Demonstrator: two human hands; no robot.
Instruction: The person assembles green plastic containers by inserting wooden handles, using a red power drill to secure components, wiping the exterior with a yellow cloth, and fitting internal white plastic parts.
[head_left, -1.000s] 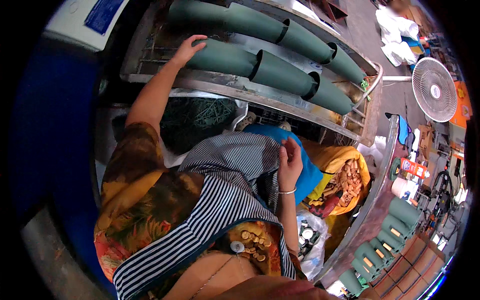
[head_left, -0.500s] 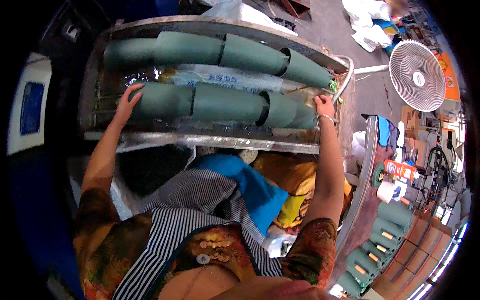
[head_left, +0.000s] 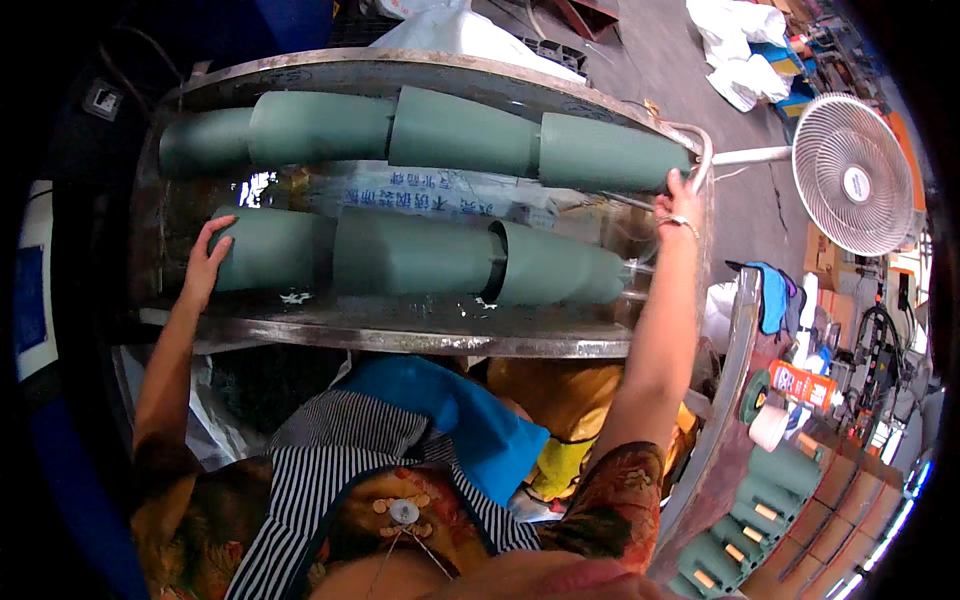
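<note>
- The right hand [head_left: 675,208] had shifted from the near green tubes [head_left: 420,252] to the far green tubes [head_left: 465,130]: one hand per row.
- Both rows lay toward 11 o'clock in the metal tray [head_left: 480,346].
- The left hand [head_left: 205,258], 9 o'clock, touched the near row, fingers apart.
- Right fingers' grip was unclear.

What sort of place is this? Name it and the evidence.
Likely a workshop or small factory: a metal trough holds two rows of green tubes, more green pieces line a bench, and a large fan stands nearby.
</note>
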